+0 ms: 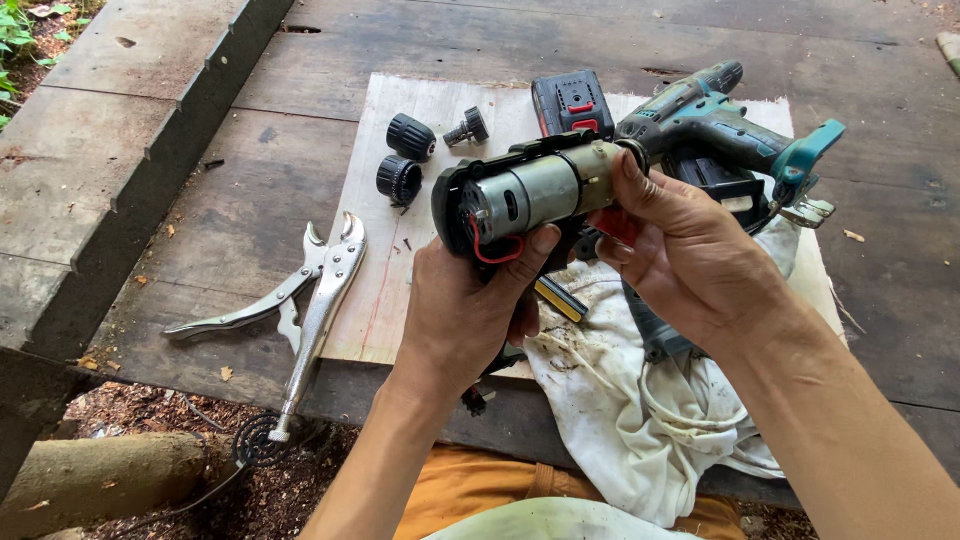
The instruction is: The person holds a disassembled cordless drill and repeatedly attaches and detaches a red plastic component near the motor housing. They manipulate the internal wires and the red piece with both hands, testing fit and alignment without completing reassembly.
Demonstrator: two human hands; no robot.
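Note:
My left hand grips an opened drill body from below: a silver motor with red wires sits in a black half shell. My right hand holds the front end of the motor, fingers wrapped over the gearbox end. Both hands hold it above a plywood board. Behind it a teal cordless drill lies on the board, and a black and red battery pack stands next to it.
Locking pliers lie at the board's left edge. Two black chuck parts and a small gear piece lie at the board's far left. A dirty white cloth hangs over the near edge. Weathered planks lie underneath.

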